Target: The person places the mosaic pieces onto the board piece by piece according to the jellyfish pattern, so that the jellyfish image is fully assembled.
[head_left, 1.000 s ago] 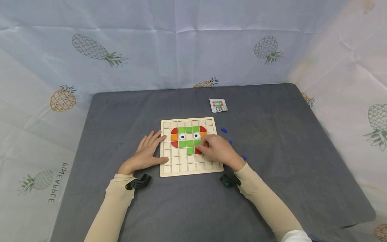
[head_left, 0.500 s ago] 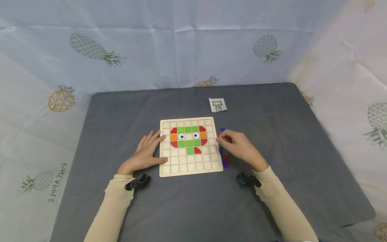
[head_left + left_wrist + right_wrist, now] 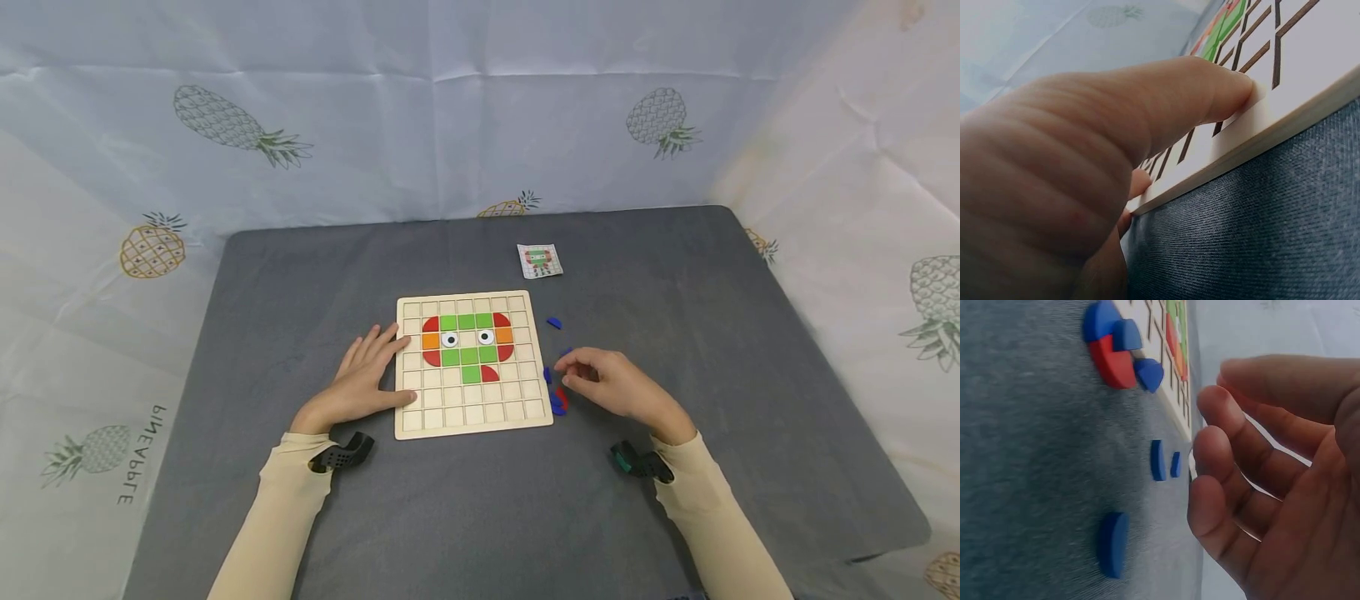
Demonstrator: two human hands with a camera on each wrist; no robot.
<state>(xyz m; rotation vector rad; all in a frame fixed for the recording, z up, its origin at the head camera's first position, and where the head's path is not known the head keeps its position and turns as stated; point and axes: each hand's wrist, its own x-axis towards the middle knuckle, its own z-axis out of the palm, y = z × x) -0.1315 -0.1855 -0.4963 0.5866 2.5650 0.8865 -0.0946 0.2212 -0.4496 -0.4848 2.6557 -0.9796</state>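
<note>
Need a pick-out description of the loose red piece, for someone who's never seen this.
On the grey table lies a wooden grid board. Off its right edge, near the right hand, lie loose blue pieces. The red piece sits among them, the only loose one in view that isn't blue.

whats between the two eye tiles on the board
One bare wooden square of the board: no tile fills the gap from the left eye tile to the right eye tile, as the head view shows.
</note>
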